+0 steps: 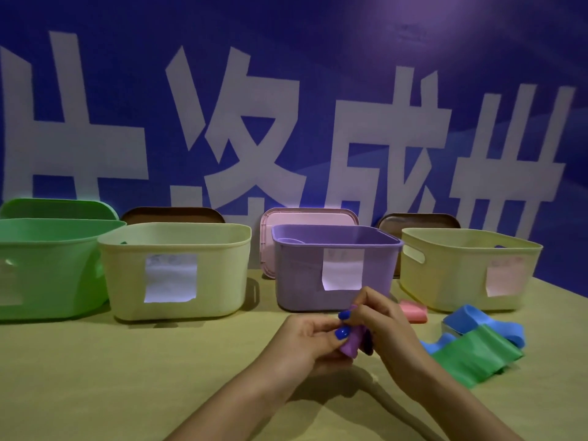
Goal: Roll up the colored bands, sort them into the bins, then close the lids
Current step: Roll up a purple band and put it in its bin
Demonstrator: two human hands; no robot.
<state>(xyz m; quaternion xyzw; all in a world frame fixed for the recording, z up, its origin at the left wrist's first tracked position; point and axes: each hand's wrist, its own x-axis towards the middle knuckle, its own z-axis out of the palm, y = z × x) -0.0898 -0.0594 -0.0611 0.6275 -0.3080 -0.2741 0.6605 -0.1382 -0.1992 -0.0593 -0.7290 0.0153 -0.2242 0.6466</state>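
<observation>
Purple band (352,343) nearly rolled, pinched by my left hand (305,340) and right hand (378,323); I judge keeping the turns tight advisable.

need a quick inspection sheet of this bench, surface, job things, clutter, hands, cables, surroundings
surface: tan table, bins in a row at its back
job's things: green bin, cream bin, purple bin, right cream bin, all open; lids propped behind; purple band in hands; pink roll, blue band, green band on the table
clutter: nothing seen
hands: left hand and right hand both grip the purple band
cables: nothing seen
surroundings: blue wall with white characters
</observation>
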